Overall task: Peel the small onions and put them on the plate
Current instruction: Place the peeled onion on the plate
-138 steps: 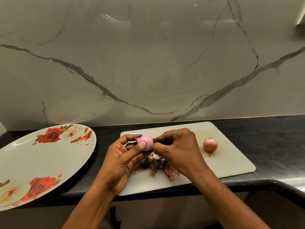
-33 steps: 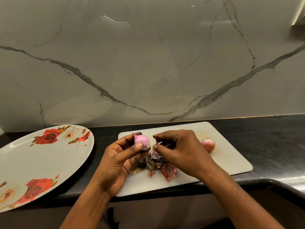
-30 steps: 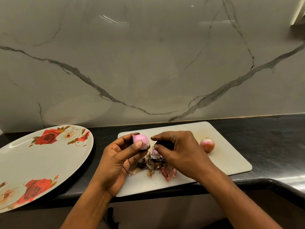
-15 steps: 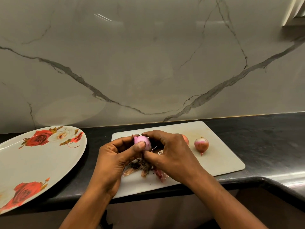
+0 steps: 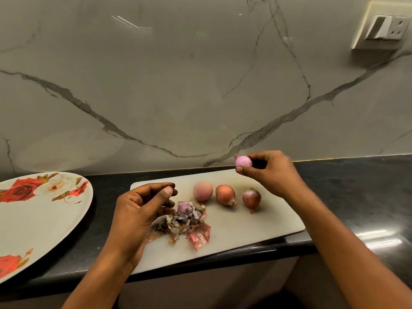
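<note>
My right hand [image 5: 270,173] pinches a peeled pink onion [image 5: 243,162] and holds it in the air above the far edge of the white cutting board [image 5: 263,226]. My left hand [image 5: 140,210] hovers over the board's left end with curled fingers and holds nothing that I can see. Three onions lie in a row on the board: a pale pink one [image 5: 202,191], a brown-skinned one [image 5: 225,194] and a reddish one [image 5: 251,199]. A heap of onion peels [image 5: 186,226] lies beside my left hand. The rose-patterned plate [image 5: 33,221] sits at the left with nothing on it.
The board lies on a black counter [image 5: 356,197] whose front edge runs just below it. A marble wall [image 5: 200,85] rises behind. A switch and socket panel [image 5: 383,30] is on the wall at the upper right.
The peeled onion has passed from my left hand to my right, which has lifted it up and to the right. My left hand has drawn back. Two more onions have come into sight.
</note>
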The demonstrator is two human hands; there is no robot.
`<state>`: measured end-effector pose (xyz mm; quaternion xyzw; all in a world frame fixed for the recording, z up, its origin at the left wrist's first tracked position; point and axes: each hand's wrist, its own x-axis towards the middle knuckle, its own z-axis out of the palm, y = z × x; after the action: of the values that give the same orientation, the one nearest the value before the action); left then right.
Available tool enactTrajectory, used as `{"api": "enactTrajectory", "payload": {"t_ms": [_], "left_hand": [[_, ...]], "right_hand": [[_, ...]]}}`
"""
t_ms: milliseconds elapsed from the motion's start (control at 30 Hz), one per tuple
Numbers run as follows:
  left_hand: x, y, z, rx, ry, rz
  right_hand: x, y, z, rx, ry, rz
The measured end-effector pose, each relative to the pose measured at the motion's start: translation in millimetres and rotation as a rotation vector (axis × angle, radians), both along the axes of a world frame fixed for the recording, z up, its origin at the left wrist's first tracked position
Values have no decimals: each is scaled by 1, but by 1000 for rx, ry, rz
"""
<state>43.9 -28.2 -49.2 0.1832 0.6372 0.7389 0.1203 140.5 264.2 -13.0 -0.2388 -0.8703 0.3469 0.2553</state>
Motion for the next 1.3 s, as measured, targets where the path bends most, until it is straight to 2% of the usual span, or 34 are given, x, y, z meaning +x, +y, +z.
{"api": "enactTrajectory", "payload": {"t_ms": [300,567,867,1167,1300], "left_hand": [[-4,0,-6,-17,27,29],[-3,2,-9,-35,45,30],[-4,1,-10,-21,30,26],[2,2,-5,-44,51,2],[2,1,-4,-47,52,0]], "right_hand": [[-16,31,-25,4,-178,-5],[-15,32,-26,-5,-206,2],[10,19,-17,19,-118,-43],[28,-14,-7,148,-330,18],[24,-14,-7,145,-293,4]]}}
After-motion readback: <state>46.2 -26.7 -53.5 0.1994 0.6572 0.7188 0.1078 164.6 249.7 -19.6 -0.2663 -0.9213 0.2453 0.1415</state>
